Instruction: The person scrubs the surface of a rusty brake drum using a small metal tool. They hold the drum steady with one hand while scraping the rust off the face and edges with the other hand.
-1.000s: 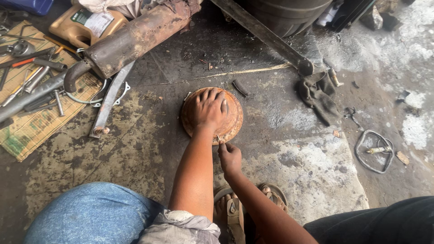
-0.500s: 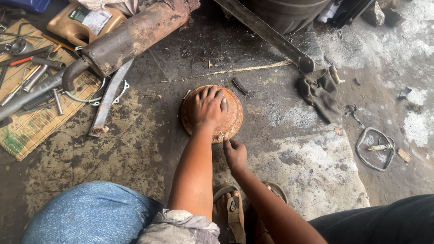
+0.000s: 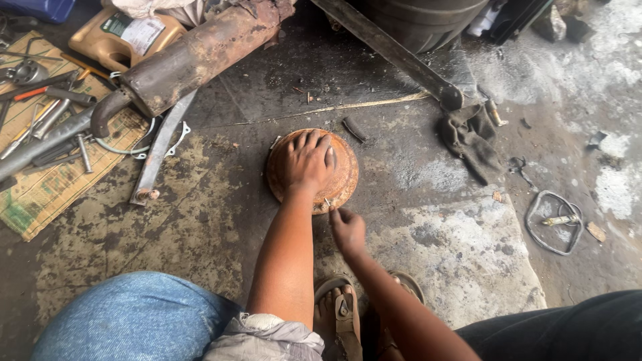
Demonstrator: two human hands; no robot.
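Note:
A rusty round metal disc (image 3: 342,180) lies on the stained concrete floor. My left hand (image 3: 307,162) lies palm down on top of it, fingers spread, holding it in place. At the disc's near rim my right hand (image 3: 347,228) has its fingertips pinched on a small pale pin (image 3: 328,202) that touches the rim. My sandalled feet (image 3: 341,314) are just below the hands.
A rusty exhaust pipe (image 3: 194,60) lies at the upper left, beside a flat metal bracket (image 3: 160,150). Several hand tools sit on a woven mat (image 3: 47,187). There is also a long steel bar (image 3: 394,53), a dark rag (image 3: 471,140), a wire loop (image 3: 552,224) and a tan oil jug (image 3: 107,40).
My right hand has shifted very slightly along the disc's near rim. My left hand stays pressed on the disc.

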